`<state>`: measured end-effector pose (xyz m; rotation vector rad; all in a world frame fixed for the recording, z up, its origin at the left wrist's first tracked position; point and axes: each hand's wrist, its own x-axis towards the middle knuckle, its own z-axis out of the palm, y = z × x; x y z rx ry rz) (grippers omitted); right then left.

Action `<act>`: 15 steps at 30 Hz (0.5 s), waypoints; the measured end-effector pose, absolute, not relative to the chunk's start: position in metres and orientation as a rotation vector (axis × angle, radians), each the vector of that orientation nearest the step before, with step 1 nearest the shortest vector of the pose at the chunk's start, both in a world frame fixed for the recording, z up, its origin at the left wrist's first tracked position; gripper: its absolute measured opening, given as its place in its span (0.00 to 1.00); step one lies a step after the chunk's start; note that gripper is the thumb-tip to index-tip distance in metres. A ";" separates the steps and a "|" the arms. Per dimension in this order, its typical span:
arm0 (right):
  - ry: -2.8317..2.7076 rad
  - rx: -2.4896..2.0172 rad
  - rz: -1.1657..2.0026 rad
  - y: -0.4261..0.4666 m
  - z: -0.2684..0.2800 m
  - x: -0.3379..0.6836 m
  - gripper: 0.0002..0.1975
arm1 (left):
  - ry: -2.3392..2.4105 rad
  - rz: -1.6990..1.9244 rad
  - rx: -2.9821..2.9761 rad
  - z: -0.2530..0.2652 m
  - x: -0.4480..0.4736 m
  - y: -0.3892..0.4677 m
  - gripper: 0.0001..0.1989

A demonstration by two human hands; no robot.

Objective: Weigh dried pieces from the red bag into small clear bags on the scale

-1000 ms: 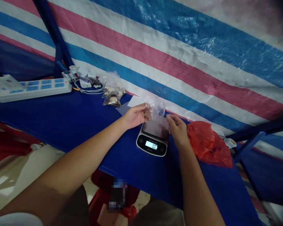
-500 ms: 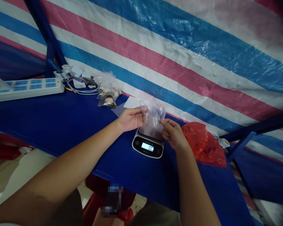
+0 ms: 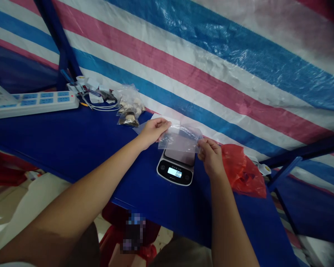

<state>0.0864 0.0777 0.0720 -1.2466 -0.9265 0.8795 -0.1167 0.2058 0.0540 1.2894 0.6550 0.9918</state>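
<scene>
A clear plastic bag (image 3: 179,141) is stretched flat between my two hands, above the pan of a digital scale (image 3: 175,172). My left hand (image 3: 156,130) pinches its left upper edge, thumb against fingers. At the right edge, my right hand (image 3: 210,154) grips the bag the same way. No contents show inside it. The lit display of the scale reads 0.0. White paper (image 3: 165,118) lies partly hidden behind the bag and my left hand.
A red plastic bag (image 3: 242,172) lies right of the scale on the blue table (image 3: 100,137). Filled clear bags (image 3: 129,105) sit at the back left, beside tangled cables (image 3: 100,98) and a power strip (image 3: 47,102). A striped tarp (image 3: 183,66) hangs behind.
The crumpled clear bag has been pulled out flat and wide. My right hand has moved slightly right, and my left hand now pinches the bag's upper edge.
</scene>
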 end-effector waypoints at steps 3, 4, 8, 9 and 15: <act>-0.940 -1.232 0.854 0.078 0.071 0.088 0.15 | 0.806 1.069 1.294 0.051 -0.115 0.211 0.16; -0.954 -1.229 0.849 0.078 0.071 0.088 0.15 | 0.834 1.097 1.300 0.051 -0.116 0.213 0.15; -1.094 -1.248 0.884 0.073 0.074 0.089 0.13 | 0.836 1.237 1.275 0.058 -0.128 0.223 0.16; -1.146 -1.260 0.918 0.070 0.077 0.088 0.13 | 0.793 1.252 1.278 0.062 -0.132 0.224 0.17; -1.580 -1.219 1.519 0.054 0.092 0.076 0.11 | 0.294 0.408 1.468 0.090 -0.156 0.205 0.34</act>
